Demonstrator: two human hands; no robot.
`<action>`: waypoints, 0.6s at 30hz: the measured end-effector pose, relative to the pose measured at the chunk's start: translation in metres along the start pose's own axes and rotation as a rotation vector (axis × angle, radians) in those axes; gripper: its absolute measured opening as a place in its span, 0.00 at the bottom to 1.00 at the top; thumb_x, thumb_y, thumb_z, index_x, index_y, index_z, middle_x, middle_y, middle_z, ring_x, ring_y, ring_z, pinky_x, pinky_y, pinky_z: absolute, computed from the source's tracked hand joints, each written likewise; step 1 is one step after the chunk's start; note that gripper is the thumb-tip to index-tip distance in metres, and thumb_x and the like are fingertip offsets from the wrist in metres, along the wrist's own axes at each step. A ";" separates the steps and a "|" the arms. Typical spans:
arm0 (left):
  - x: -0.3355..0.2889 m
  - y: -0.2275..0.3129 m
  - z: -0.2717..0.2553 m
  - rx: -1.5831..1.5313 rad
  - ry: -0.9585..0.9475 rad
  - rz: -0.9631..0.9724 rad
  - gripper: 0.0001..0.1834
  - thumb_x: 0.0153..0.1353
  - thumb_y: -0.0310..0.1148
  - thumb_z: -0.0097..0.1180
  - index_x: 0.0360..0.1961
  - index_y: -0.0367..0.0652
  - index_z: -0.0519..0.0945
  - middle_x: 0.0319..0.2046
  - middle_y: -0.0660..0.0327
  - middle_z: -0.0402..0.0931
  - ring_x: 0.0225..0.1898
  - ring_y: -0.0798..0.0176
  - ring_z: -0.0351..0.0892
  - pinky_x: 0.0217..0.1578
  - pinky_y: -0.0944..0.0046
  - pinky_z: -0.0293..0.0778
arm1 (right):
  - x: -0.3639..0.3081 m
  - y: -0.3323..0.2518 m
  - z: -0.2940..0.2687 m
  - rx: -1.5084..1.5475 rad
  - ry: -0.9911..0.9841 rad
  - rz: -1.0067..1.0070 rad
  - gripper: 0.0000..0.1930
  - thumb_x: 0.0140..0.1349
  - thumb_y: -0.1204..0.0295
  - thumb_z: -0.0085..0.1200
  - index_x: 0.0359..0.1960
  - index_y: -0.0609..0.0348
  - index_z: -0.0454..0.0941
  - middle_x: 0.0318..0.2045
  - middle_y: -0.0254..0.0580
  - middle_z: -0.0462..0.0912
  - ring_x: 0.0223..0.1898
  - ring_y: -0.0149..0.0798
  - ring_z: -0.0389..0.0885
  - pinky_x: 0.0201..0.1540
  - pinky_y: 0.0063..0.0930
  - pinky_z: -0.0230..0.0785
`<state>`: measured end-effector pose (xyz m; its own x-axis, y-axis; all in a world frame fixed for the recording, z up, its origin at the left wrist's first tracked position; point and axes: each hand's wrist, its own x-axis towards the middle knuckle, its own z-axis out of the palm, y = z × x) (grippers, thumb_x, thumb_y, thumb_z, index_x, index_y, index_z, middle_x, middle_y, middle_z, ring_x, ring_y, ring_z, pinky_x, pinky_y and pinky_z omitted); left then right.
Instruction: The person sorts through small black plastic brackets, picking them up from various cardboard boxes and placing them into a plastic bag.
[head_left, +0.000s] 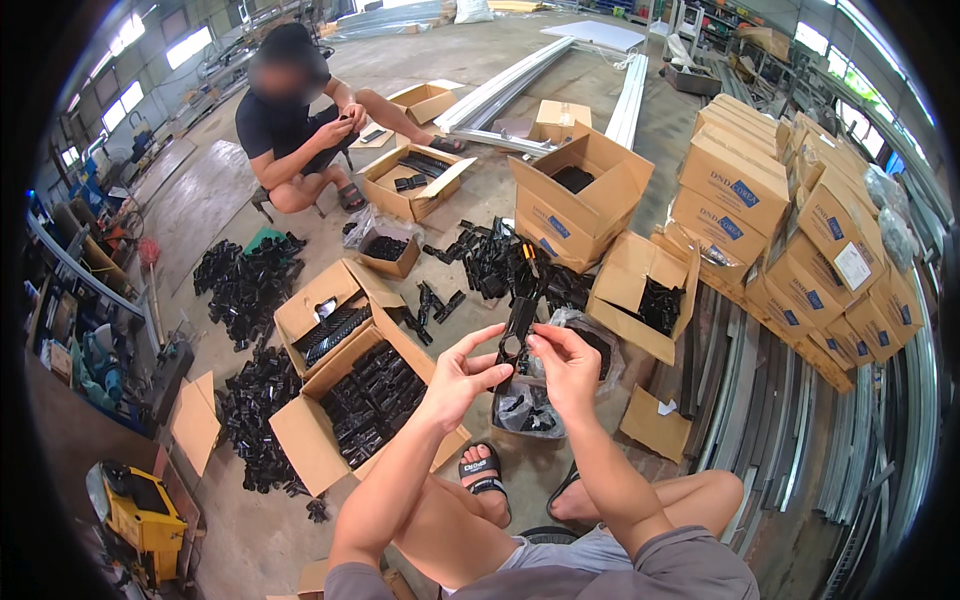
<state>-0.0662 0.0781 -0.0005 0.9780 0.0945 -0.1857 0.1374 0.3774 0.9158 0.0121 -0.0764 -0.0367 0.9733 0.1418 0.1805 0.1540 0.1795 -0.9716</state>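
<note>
The left hand (pixel 463 370) has its thumb and forefinger curled around the left edge of a long black part (pixel 519 322), gripping it above the floor between the knees. The right hand (pixel 566 362) has its thumb and forefinger pinched tight at the part's right edge, beside its ring-shaped opening; whether those fingertips also hold a separate small piece is too hard to make out. With only fingertips bearing on it, the part could twist or slip if one hand presses harder than the other. Anything small let go there could drop into the crumpled clear plastic (pixel 540 416) just below and get lost in its folds, or land by the sandalled foot (pixel 484 472).

To the left, the open carton (pixel 300 440) holds rows of black parts, near a loose heap (pixel 252 405) on the floor; since the parts look so alike, one put down in the wrong place would be hard to pick out again. Beyond the hands, an orange-handled tool (pixel 531 258) lies among scattered black pieces, where a careless reach could knock it. Farther off, a co-worker (pixel 285 140) sits bent over something small.
</note>
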 end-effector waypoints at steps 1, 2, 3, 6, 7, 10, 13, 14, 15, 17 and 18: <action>0.001 0.000 0.001 -0.004 0.001 0.002 0.34 0.60 0.20 0.64 0.68 0.46 0.69 0.44 0.59 0.84 0.43 0.70 0.82 0.46 0.69 0.77 | 0.000 -0.002 0.000 -0.013 0.007 0.003 0.09 0.61 0.78 0.64 0.43 0.66 0.86 0.36 0.36 0.88 0.36 0.23 0.82 0.41 0.18 0.75; 0.001 0.000 0.002 0.008 0.010 -0.003 0.34 0.60 0.20 0.64 0.68 0.46 0.69 0.44 0.59 0.84 0.43 0.70 0.82 0.45 0.69 0.77 | -0.002 -0.003 0.000 -0.026 0.018 0.006 0.09 0.61 0.78 0.64 0.43 0.66 0.86 0.36 0.37 0.88 0.36 0.23 0.82 0.41 0.19 0.75; 0.002 0.000 0.006 0.020 0.008 -0.005 0.34 0.60 0.20 0.63 0.68 0.46 0.69 0.44 0.59 0.84 0.43 0.70 0.82 0.45 0.69 0.77 | -0.002 -0.006 -0.004 -0.042 0.036 0.001 0.09 0.61 0.78 0.64 0.43 0.66 0.86 0.36 0.37 0.88 0.36 0.23 0.82 0.41 0.19 0.75; -0.001 0.004 0.011 0.031 0.024 -0.013 0.35 0.58 0.21 0.65 0.68 0.48 0.70 0.43 0.60 0.84 0.41 0.71 0.81 0.39 0.72 0.74 | -0.001 0.003 -0.003 -0.078 0.051 0.001 0.10 0.61 0.75 0.66 0.42 0.66 0.86 0.35 0.38 0.89 0.35 0.25 0.83 0.40 0.21 0.76; -0.003 0.004 0.009 0.039 0.031 -0.013 0.35 0.58 0.21 0.65 0.68 0.48 0.70 0.42 0.61 0.84 0.40 0.72 0.81 0.36 0.74 0.73 | -0.001 0.005 -0.001 -0.091 0.051 -0.010 0.10 0.61 0.75 0.66 0.42 0.66 0.86 0.34 0.39 0.89 0.34 0.25 0.83 0.40 0.21 0.76; -0.004 0.004 0.006 0.032 0.054 -0.004 0.35 0.57 0.21 0.65 0.67 0.49 0.70 0.40 0.64 0.84 0.37 0.75 0.81 0.31 0.77 0.70 | -0.001 0.008 0.005 -0.107 0.045 -0.032 0.10 0.61 0.74 0.66 0.42 0.66 0.86 0.34 0.40 0.89 0.34 0.25 0.84 0.39 0.22 0.77; 0.002 0.002 0.010 0.056 0.040 0.009 0.34 0.59 0.19 0.64 0.67 0.47 0.70 0.40 0.62 0.84 0.36 0.75 0.81 0.31 0.77 0.71 | 0.000 0.008 0.001 -0.069 0.045 -0.017 0.11 0.62 0.72 0.65 0.42 0.66 0.85 0.33 0.39 0.89 0.33 0.25 0.84 0.38 0.21 0.77; 0.004 0.000 0.011 0.064 0.035 0.012 0.34 0.59 0.19 0.63 0.67 0.46 0.70 0.40 0.61 0.84 0.36 0.74 0.81 0.32 0.77 0.72 | 0.001 0.008 -0.001 -0.069 0.041 -0.012 0.11 0.62 0.72 0.65 0.42 0.66 0.85 0.33 0.39 0.89 0.33 0.25 0.84 0.38 0.21 0.76; 0.006 -0.003 0.009 0.041 0.026 0.031 0.33 0.59 0.17 0.62 0.67 0.43 0.70 0.40 0.59 0.84 0.38 0.72 0.82 0.37 0.73 0.77 | 0.001 0.008 -0.002 -0.091 0.044 -0.010 0.11 0.63 0.71 0.65 0.42 0.67 0.85 0.32 0.40 0.88 0.32 0.25 0.84 0.37 0.22 0.76; 0.006 -0.003 0.009 0.069 0.021 0.043 0.33 0.59 0.16 0.62 0.67 0.42 0.70 0.40 0.58 0.84 0.39 0.71 0.82 0.40 0.71 0.78 | 0.000 0.005 -0.002 -0.133 0.042 -0.004 0.11 0.64 0.70 0.64 0.41 0.67 0.84 0.31 0.41 0.88 0.31 0.25 0.84 0.36 0.22 0.76; 0.006 -0.003 0.009 0.082 0.021 0.045 0.33 0.59 0.16 0.62 0.66 0.41 0.70 0.40 0.58 0.84 0.39 0.70 0.82 0.42 0.70 0.79 | 0.000 0.004 -0.002 -0.158 0.048 -0.025 0.11 0.65 0.69 0.63 0.40 0.67 0.84 0.30 0.41 0.88 0.31 0.26 0.84 0.35 0.22 0.75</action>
<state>-0.0592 0.0694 -0.0010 0.9803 0.1290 -0.1498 0.1061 0.2958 0.9493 0.0130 -0.0771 -0.0413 0.9753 0.0917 0.2011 0.1996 0.0261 -0.9795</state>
